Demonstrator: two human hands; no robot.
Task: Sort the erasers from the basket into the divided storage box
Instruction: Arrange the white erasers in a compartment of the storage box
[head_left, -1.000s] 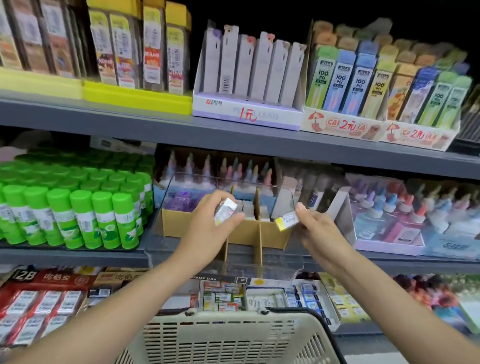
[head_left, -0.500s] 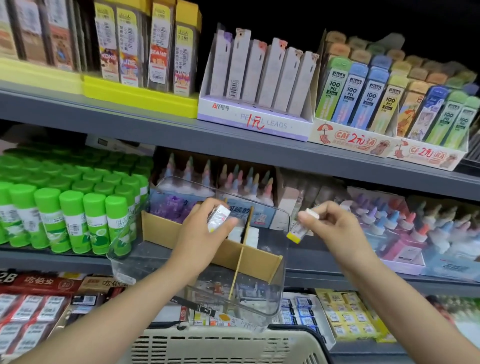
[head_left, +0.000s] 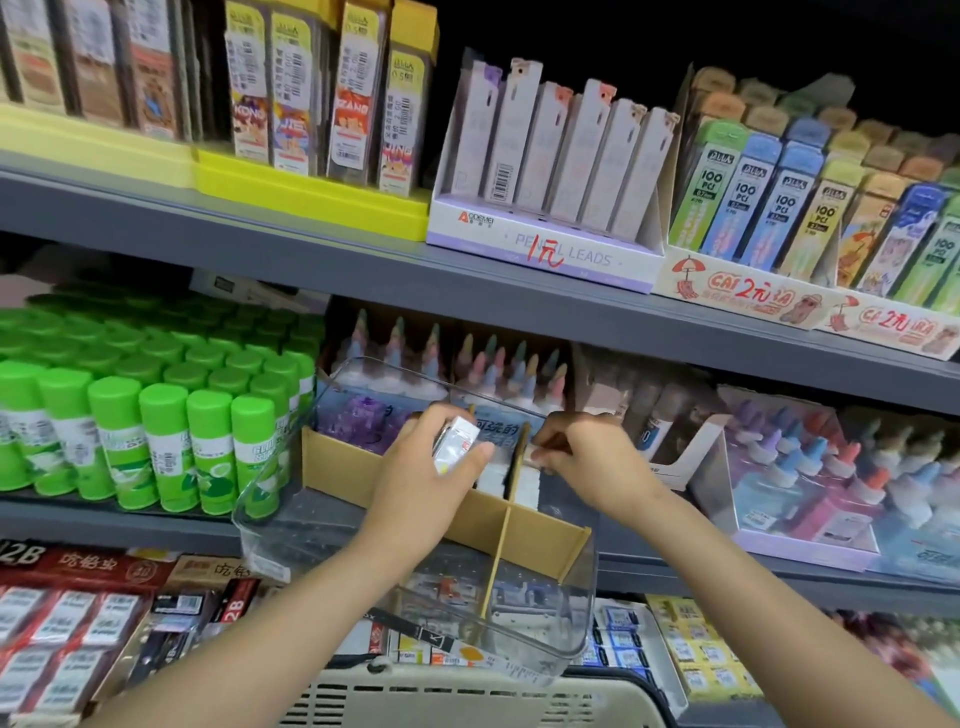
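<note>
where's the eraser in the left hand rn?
Head view, centre: the wrapped eraser is pinched in the left hand, above the cardboard-divided clear storage box, just left of the right hand.

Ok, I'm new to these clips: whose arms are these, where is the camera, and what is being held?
No machine here: a person wears a camera on the head, looking down at their own bare hands in a stationery shop. The left hand grips a wrapped eraser. The right hand reaches into the clear storage box with cardboard dividers, which sits on a grey shelf; whether its fingers hold anything is hidden. Green glue sticks stand to the left. The basket is below.
</note>
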